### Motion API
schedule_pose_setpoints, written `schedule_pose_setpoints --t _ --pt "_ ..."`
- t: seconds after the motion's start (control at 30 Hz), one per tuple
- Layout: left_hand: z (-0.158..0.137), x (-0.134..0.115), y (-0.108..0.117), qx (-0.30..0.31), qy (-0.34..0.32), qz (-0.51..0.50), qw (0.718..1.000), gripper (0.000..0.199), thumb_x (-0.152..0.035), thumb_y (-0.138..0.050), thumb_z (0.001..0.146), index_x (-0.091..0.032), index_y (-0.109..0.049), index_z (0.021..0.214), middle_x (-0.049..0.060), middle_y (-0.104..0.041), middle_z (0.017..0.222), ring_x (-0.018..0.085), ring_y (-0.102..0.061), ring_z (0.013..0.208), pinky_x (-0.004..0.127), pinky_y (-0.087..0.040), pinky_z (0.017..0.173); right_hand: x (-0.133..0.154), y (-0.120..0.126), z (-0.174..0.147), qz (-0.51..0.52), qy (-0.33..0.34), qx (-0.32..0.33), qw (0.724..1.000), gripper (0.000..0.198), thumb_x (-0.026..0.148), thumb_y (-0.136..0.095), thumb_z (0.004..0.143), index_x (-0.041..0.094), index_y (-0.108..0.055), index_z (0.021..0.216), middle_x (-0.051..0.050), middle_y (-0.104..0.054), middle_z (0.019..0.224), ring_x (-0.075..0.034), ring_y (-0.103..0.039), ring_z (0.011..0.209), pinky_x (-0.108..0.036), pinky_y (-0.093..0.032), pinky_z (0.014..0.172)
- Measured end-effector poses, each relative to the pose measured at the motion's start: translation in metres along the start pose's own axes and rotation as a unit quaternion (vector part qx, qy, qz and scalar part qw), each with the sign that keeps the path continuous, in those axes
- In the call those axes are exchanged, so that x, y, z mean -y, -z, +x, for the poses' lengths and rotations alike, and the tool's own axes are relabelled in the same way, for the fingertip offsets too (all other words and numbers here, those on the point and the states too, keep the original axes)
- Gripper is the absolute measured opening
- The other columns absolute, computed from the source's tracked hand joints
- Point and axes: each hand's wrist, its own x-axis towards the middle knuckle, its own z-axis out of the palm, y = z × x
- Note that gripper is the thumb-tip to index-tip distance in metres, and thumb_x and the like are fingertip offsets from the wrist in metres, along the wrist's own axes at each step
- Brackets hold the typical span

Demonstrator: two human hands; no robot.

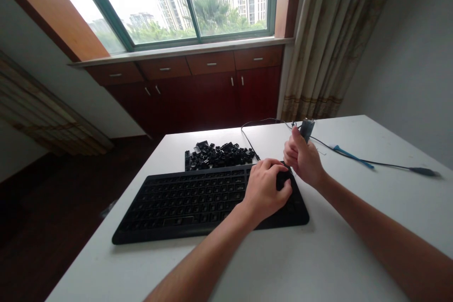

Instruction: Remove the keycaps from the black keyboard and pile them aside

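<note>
A black computer keyboard (191, 198) lies on the white table, with most of its key positions stripped of caps. My left hand (267, 186) rests over the keyboard's right end, fingers curled and thumb bent down against the number-pad area. What lies directly beneath those fingers is hidden. My right hand (302, 158) is raised just above the keyboard's upper right corner, closed in a fist with the thumb up. Out of its top sticks a dark brush-like tool (307, 130); its lower part is hidden in the fist.
A pile of loose black keycaps (222, 155) sits behind the keyboard. A thin black cable (247, 137) loops across the back of the table (354, 226). On the right lie a blue strip-like tool (354, 157) and a dark cable end (423, 171). Red-brown cabinets (198, 99) stand beyond.
</note>
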Motion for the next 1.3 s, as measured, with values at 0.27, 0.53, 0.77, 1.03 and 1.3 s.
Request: schedule_pose_setpoints --t 0.27,0.53,0.77,1.03,1.3 --pt "0.001 0.001 0.0 0.001 -0.007 0.001 1.0 0.024 -0.024 -0.069 0.085 -0.024 -0.071 0.109 0.006 -0.068 0.119 0.027 -0.062 0.113 0.047 -0.045 0.105 -0.009 0.003 -0.002 -0.001 0.026 0.007 1.0 0.067 0.071 -0.069 0.082 0.022 -0.035 0.052 0.007 -0.033 0.043 -0.006 -0.027 0.036 -0.023 -0.02 0.036" --pt "0.001 0.001 0.001 0.006 -0.011 0.001 1.0 0.024 -0.024 -0.068 0.085 -0.023 -0.071 0.109 0.006 -0.068 0.118 0.027 -0.061 0.113 0.047 -0.045 0.103 -0.02 -0.006 -0.002 0.002 0.067 -0.084 0.994 0.067 0.072 -0.066 0.084 0.023 -0.034 0.053 0.008 -0.031 0.044 -0.006 -0.028 0.035 -0.023 -0.021 0.034" --pt "0.002 0.001 0.001 0.007 -0.011 0.003 1.0 0.025 -0.024 -0.068 0.086 -0.024 -0.071 0.11 0.006 -0.067 0.119 0.027 -0.06 0.114 0.047 -0.045 0.104 -0.009 -0.004 -0.001 0.037 -0.002 0.013 0.999 0.068 0.071 -0.068 0.082 0.023 -0.031 0.053 0.009 -0.03 0.044 -0.005 -0.025 0.035 -0.022 -0.022 0.034" --pt "0.002 0.002 0.0 0.004 -0.005 0.004 1.0 0.022 -0.025 -0.068 0.085 -0.023 -0.071 0.106 0.006 -0.066 0.118 0.027 -0.061 0.109 0.047 -0.046 0.102 -0.015 -0.003 0.006 -0.05 0.014 0.044 0.998 0.066 0.07 -0.068 0.084 0.022 -0.036 0.05 0.007 -0.034 0.042 -0.006 -0.028 0.035 -0.023 -0.018 0.034" --pt "0.001 0.002 0.001 0.002 -0.001 0.005 1.0 0.022 -0.025 -0.068 0.083 -0.019 -0.065 0.104 0.009 -0.064 0.115 0.028 -0.06 0.107 0.047 -0.05 0.101 -0.011 -0.013 -0.003 -0.103 0.028 0.064 0.992 0.066 0.068 -0.058 0.092 0.021 -0.04 0.049 0.005 -0.037 0.042 -0.007 -0.035 0.039 -0.024 -0.026 0.039"
